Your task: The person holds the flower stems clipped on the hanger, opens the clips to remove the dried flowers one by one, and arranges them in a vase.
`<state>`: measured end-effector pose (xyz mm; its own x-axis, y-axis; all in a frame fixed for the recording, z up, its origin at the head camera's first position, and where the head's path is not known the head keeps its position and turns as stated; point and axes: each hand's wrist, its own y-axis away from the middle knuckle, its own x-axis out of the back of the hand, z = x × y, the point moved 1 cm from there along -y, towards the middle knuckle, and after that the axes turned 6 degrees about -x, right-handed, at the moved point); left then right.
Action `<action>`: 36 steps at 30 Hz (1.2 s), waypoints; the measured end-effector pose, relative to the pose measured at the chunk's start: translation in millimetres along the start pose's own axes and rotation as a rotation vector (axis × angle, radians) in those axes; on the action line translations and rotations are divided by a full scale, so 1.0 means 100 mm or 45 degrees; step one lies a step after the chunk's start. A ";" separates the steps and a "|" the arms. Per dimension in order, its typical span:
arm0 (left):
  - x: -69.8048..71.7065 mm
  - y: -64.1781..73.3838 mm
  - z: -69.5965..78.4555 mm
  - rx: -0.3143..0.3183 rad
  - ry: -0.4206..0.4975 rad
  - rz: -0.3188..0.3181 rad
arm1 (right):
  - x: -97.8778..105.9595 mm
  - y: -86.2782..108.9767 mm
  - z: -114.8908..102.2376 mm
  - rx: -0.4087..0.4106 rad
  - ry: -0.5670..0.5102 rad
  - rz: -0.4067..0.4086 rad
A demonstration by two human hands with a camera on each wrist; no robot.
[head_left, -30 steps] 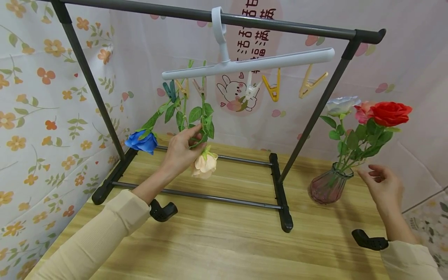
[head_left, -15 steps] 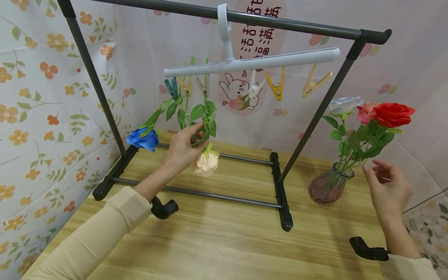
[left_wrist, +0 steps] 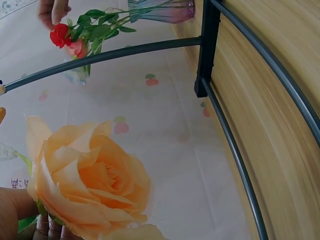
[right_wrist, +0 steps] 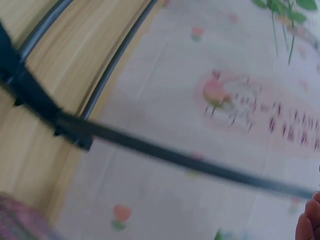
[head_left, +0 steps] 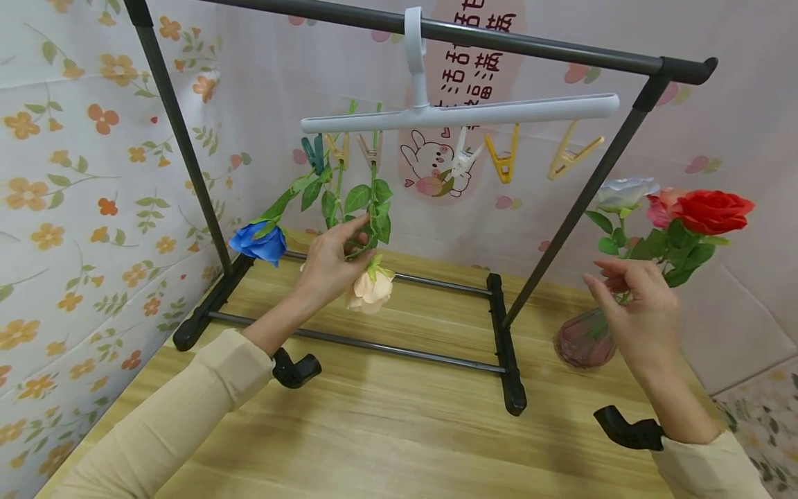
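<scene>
My left hand (head_left: 330,267) grips the green stem of a peach rose (head_left: 372,290), which hangs head down. In the left wrist view that peach rose (left_wrist: 95,180) fills the near side. A pinkish clothespin (head_left: 372,149) pinches its stem under a white hanger (head_left: 461,116). Beside it, a pale yellow clothespin (head_left: 339,149) bears another stem, its lower end hidden behind my left hand. A blue rose (head_left: 258,242) hangs from a teal clothespin (head_left: 316,154). My right hand (head_left: 642,312), fingers loosely bent and holding nothing, overlaps the glass vase (head_left: 580,343) in the head view.
Red (head_left: 715,211), pink and white roses stand in the vase on the right. White (head_left: 463,159), yellow (head_left: 502,163) and pale orange clothespins hang along the hanger's right half. A dark metal rack (head_left: 561,229) carries the hanger over the wooden table (head_left: 374,430).
My right hand has moved left, from beside the vase to in front of it. My left hand keeps its hold on the peach rose's stem. The head view has shifted slightly.
</scene>
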<state>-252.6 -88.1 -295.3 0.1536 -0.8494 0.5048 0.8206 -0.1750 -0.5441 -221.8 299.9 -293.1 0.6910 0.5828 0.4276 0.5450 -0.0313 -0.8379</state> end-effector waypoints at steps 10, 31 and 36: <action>0.08 0.05 -0.06 -0.017 -0.009 0.032 | -0.48 -0.28 -0.58 0.308 -0.104 -0.120; 0.14 0.08 -0.13 -0.066 0.022 -0.035 | -1.03 -0.85 -1.71 0.791 -0.051 -0.311; 0.17 0.10 -0.12 -0.084 0.007 -0.023 | -1.14 -0.95 -1.80 0.811 -0.062 -0.341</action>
<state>-248.6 -110.7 -300.2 0.1361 -0.8487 0.5111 0.7849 -0.2224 -0.5784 -266.4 90.6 -201.3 0.5410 0.5403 0.6446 0.2984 0.5932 -0.7477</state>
